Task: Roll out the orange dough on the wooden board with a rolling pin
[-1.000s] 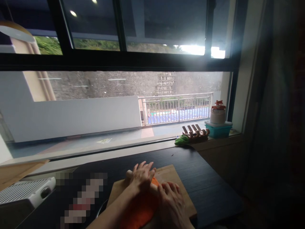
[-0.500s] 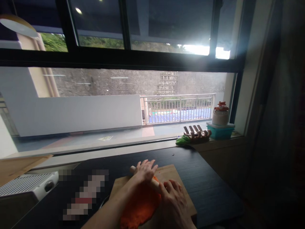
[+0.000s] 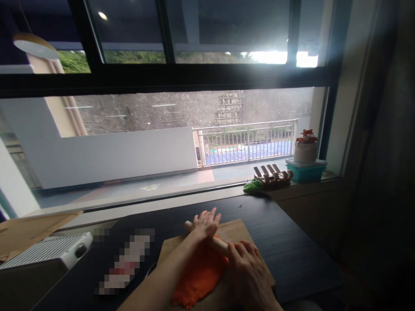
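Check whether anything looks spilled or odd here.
A few tiny specks lie on the black tabletop beyond the pale rectangular wooden board, perhaps stray crumbs. The flat orange dough-like sheet has a ragged near edge. Nothing else visible stands out.

Two hands are in view, one left hand and one right hand, with one rolling pin, one orange dough-like sheet and one wooden board on one tabletop. By the window there are one green cloth, one rack with four upright slats, one teal box with one pale lid, and one container with one orange top. At the left are one piece of cardboard and one white grilled appliance with one visible knob. Outside, one metal railing and one hanging lamp show. The dark specks on the tabletop are too small to count.
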{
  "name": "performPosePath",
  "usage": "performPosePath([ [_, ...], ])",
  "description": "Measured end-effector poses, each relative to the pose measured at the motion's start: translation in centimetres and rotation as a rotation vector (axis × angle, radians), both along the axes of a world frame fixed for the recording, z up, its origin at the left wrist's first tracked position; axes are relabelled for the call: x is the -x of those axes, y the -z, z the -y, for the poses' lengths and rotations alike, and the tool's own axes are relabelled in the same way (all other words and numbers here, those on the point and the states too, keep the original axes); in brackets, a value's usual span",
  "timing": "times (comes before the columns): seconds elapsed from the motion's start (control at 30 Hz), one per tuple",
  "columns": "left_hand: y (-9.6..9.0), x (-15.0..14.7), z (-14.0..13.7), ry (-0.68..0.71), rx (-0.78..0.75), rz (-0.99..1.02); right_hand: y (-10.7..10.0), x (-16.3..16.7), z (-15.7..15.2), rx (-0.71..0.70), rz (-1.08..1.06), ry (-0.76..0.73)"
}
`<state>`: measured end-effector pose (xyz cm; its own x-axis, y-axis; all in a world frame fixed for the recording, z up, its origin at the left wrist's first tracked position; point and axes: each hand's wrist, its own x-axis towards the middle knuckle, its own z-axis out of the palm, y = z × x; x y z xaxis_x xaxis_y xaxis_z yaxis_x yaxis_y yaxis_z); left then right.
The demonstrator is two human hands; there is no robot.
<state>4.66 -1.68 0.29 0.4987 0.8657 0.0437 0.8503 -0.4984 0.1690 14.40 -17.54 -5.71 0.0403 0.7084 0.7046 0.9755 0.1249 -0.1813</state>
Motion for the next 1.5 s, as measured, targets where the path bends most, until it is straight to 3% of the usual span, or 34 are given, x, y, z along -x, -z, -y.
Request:
performPosePath([
  [0.2, -0.3, -2.5, -1.3, 0.0, 0.04, 0.011, -1.1, -0.5, 0.1, 0.045, -0.033, 0.041],
  [0.37, -0.2, 0.4, 0.1, 0.058, 0.038, -0.054, -1.2, 1.6, 0.9, -0.031, -0.041, 0.007],
  [0.53, 0.0, 4.0, 2.0, -0.008, -0.019, -0.062, -0.7, 4.2, 1.7, -0.052, -0.052, -0.081],
  [0.63, -0.1, 4.5, 2.6, -0.012, -0.037, -0.07, -0.7, 4.4, 2.0, -0.073, -0.081, -0.13],
  [0.8, -0.1, 2.1, 1.3, -0.029, -0.006, -0.04, -0.9, 2.1, 1.5, -0.053, -0.136, -0.093],
  [1.0, 0.5, -2.2, -2.0, -0.08, -0.021, 0.069, -1.1, -0.8, 0.8, 0.067, -0.102, 0.01],
  [1.13, 0.4, -3.1, -2.3, -0.047, 0.021, 0.034, -1.3, -1.0, 0.9, 0.1, -0.063, 0.04],
  [1.3, 0.0, -0.1, -0.4, 0.055, 0.012, -0.088, -0.9, 1.0, 1.3, 0.059, -0.037, 0.02],
  [1.5, 0.0, 4.6, 2.2, 0.029, -0.048, -0.106, 1.0, 3.9, 1.3, -0.047, -0.048, -0.057],
])
